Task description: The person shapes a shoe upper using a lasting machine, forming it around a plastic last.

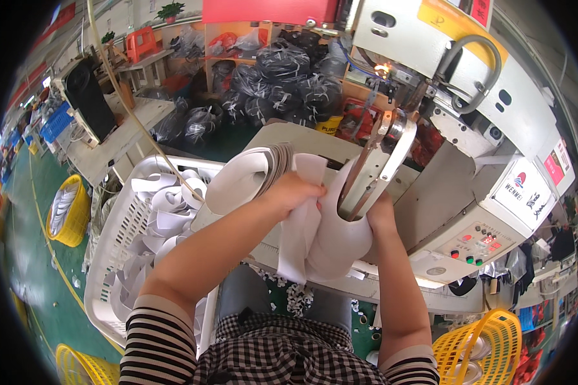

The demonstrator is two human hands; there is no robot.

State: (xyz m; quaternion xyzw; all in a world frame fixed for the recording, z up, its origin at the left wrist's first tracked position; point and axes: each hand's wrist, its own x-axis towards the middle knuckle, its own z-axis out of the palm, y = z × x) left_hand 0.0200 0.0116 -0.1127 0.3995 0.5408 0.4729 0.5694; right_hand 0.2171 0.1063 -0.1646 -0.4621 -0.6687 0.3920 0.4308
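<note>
My left hand (pixel 298 194) is closed on a white flexible strip (pixel 297 240), which hangs down from the fingers in a fold. Beside it, a wide white curved piece (pixel 341 249) bends around the lower end of a machine's metal arm (pixel 380 168). At the far right edge of that piece is my right hand (pixel 381 210); its fingers are mostly hidden behind the piece and the arm. Left of my left hand, a stack of white curved pieces (pixel 244 176) stands on the machine table, its layered edges facing right.
A white plastic basket (pixel 99 282) at my left holds several curled white pieces. The machine's control panel (pixel 481 242) with coloured buttons is at the right. Yellow baskets (pixel 488 321) stand on the floor, and black plastic bags (pixel 282 70) are piled behind the table.
</note>
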